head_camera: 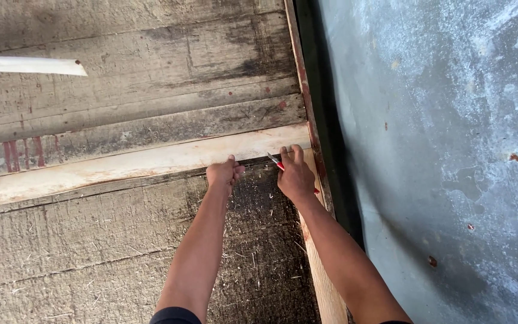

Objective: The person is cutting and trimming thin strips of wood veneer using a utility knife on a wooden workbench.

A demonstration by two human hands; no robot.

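My right hand (295, 176) clamped on a red-handled tool (276, 162) at the pale plank's (121, 166) end, left hand (223, 173) fisted beside it, plank edge above, bare boards (91, 240) below
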